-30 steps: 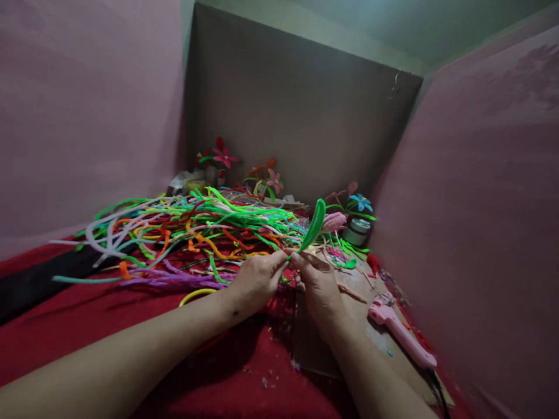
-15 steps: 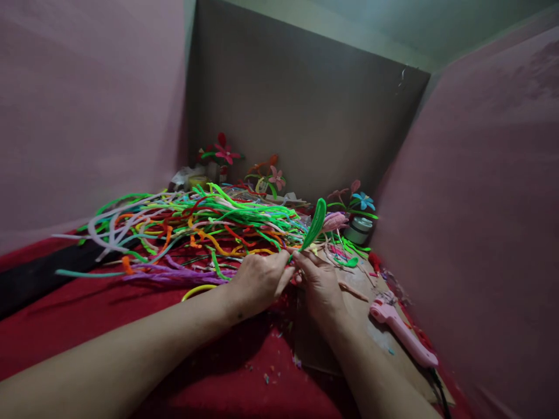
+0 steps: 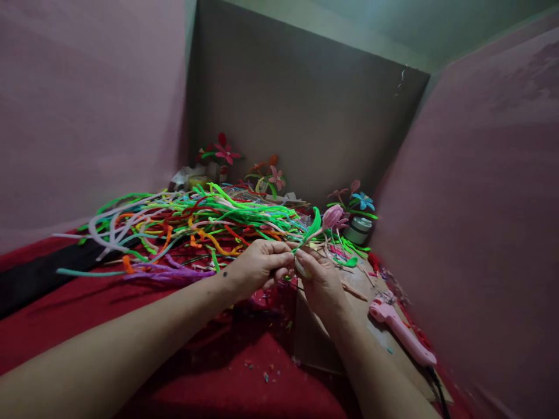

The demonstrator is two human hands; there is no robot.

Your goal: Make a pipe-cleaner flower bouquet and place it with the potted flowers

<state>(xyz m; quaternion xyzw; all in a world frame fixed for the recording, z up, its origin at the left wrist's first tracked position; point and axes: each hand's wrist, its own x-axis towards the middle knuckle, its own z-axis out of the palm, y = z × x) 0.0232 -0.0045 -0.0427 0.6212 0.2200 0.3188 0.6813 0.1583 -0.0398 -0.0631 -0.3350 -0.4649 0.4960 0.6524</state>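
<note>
In front of me both hands meet over a pipe-cleaner flower, with a pink bud (image 3: 332,216) leaning up to the right on a pale stem and a bright green leaf (image 3: 314,222) beside it. My left hand (image 3: 262,265) pinches at the lower end of the leaf and stem, fingers curled. My right hand (image 3: 321,279) is closed round the same spot, thumb against the stem. A pale rounded thing (image 3: 301,266) shows partly under the right thumb; its kind is unclear. The fingers hide the stem's lower part.
Left of the hands, a large heap of coloured pipe cleaners (image 3: 218,215) covers the red cloth (image 3: 209,372). A pink glue gun (image 3: 404,331) lies on cardboard (image 3: 318,349) at right. Finished flowers (image 3: 363,201) and a small jar (image 3: 358,230) stand at the back.
The green leaf has tipped lower and bent, and the pink bud now stands more upright and clear. My left hand has shifted slightly left, with its fingers more visible.
</note>
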